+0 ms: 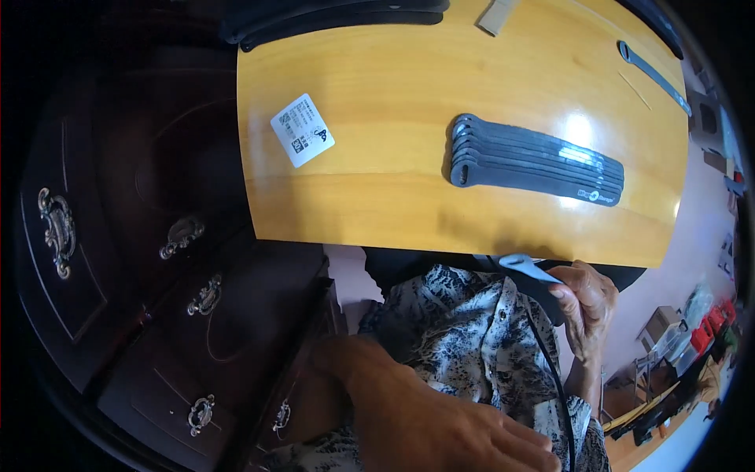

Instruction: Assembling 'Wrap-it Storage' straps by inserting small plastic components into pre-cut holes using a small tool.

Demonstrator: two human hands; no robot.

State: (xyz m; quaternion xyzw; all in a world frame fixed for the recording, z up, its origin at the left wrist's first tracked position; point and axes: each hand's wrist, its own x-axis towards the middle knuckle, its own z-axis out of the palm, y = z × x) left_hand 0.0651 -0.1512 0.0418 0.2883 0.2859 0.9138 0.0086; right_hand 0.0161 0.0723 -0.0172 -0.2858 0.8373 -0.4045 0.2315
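In my right hand (pixel 586 303), thumb and fingers pinch a grey strap (pixel 528 268) just below the table's front edge. The strap's looped end points left. My left hand (pixel 448 425) is raised close in front of my patterned shirt, its back showing. Its fingers stretch toward the lower right with no object visible in them; the palm is hidden. On the wooden table (pixel 370 189) lies a neat overlapping row of several dark grey straps (pixel 535 161), each with a slotted rounded end at the left.
A white printed label (pixel 303 130) lies left on the table. A single strap (pixel 654 77) and a thin stick (pixel 635 90) lie far right. Dark padded items (pixel 346 23) and a beige piece (pixel 495 16) are at the far edge. Dark drawers (pixel 197 315) stand left.
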